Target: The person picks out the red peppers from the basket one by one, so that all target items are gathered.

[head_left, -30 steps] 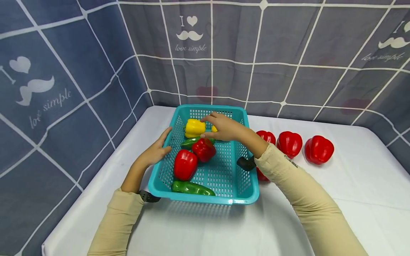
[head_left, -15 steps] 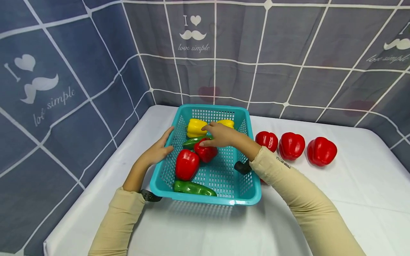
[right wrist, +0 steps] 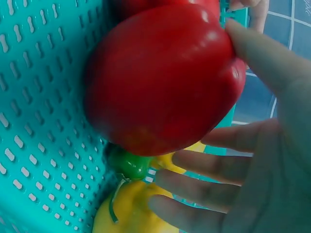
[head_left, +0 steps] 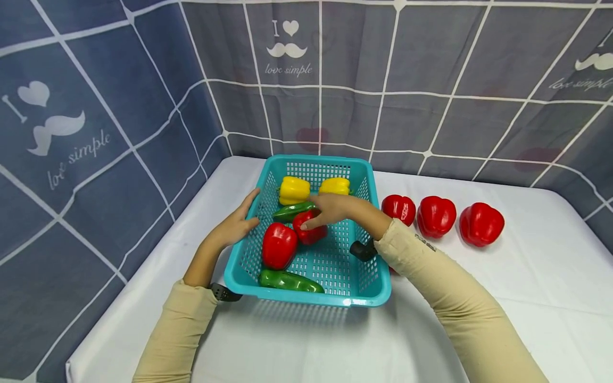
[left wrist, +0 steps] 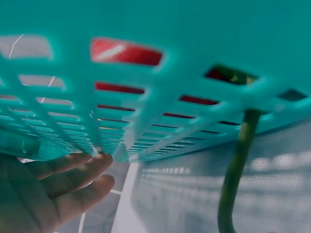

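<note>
A teal slotted basket (head_left: pixel 306 300) stands on the white table. It holds two red peppers (head_left: pixel 316 234) (head_left: pixel 279 246), two yellow ones (head_left: pixel 293 190) (head_left: pixel 335 186) and two long green ones (head_left: pixel 289 211) (head_left: pixel 287 281). My right hand (head_left: pixel 330 208) reaches into the basket and lies on the further red pepper. In the right wrist view its thumb touches that red pepper (right wrist: pixel 160 77), while the fingers (right wrist: pixel 204 179) stay spread above the yellow pepper (right wrist: pixel 131 208). My left hand (head_left: pixel 238 224) rests flat against the outside of the basket's left wall (left wrist: pixel 146 97), fingers (left wrist: pixel 73 184) straight.
Three red peppers (head_left: pixel 399 208) (head_left: pixel 435 216) (head_left: pixel 480 224) stand in a row on the table to the right of the basket. Another red one (head_left: pixel 392 270) peeks out behind my right forearm. Grey checked cloth walls enclose the back and left.
My right hand has drawn back from the yellow peppers at the far end and come down onto the red pepper, uncovering the right yellow one. The left hand has stayed on the basket wall.
</note>
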The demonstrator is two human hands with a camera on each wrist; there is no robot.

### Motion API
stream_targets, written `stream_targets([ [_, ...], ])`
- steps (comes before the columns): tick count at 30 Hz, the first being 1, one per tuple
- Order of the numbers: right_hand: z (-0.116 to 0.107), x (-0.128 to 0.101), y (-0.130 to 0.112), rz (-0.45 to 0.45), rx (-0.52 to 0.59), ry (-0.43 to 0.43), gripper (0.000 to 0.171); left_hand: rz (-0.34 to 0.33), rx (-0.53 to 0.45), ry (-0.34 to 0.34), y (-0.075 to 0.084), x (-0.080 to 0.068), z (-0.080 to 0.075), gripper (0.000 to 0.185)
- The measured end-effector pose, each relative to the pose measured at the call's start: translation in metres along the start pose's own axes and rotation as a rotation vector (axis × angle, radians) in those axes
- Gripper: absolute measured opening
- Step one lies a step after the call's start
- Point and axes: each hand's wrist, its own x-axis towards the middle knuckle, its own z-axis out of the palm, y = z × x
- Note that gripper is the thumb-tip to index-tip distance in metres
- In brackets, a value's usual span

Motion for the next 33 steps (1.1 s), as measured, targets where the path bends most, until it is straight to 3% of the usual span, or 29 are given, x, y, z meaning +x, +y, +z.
stream_targets([
  [7, 0.003, -0.0041, -0.0029, 0.025, 0.022, -0.121, 0.088, -0.003, 0.016, 0.003, 0.0017, -0.0016, -0.001, 0.076],
  [13, 0.0062, -0.0063, -0.0032, 0.059, -0.015, -0.14, 0.093, 0.003, 0.014, 0.001, 0.0015, -0.0013, -0.0011, 0.076],
  [21, 0.0079, -0.0065, -0.0035, 0.088, -0.063, -0.112, 0.091, 0.005, 0.01, 0.003, 0.0007, -0.001, -0.0011, 0.076],
  [33, 0.0097, -0.0056, -0.0012, 0.009, -0.031, -0.046, 0.098, 0.011, -0.017, -0.007, -0.0018, 0.0007, -0.0008, 0.076],
])
